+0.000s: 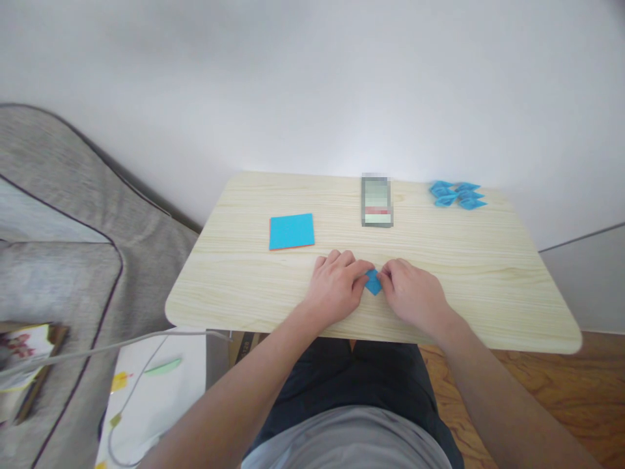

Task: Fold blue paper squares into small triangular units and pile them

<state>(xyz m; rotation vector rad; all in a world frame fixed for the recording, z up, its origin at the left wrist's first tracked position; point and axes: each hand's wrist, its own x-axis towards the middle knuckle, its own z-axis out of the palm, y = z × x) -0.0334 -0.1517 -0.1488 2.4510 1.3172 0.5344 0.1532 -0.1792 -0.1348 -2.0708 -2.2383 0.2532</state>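
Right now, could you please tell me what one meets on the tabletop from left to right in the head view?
Blue-topped paper stack, left hand, small folded blue paper, right hand, cluster of folded blue pieces.

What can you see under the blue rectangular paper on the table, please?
A thin orange-red edge shows along the left and lower sides of the blue paper; everything else beneath is covered.

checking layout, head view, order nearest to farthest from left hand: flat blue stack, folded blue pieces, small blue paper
1. Small blue paper: right of left hand, touching
2. Flat blue stack: ahead, left
3. Folded blue pieces: far right, back
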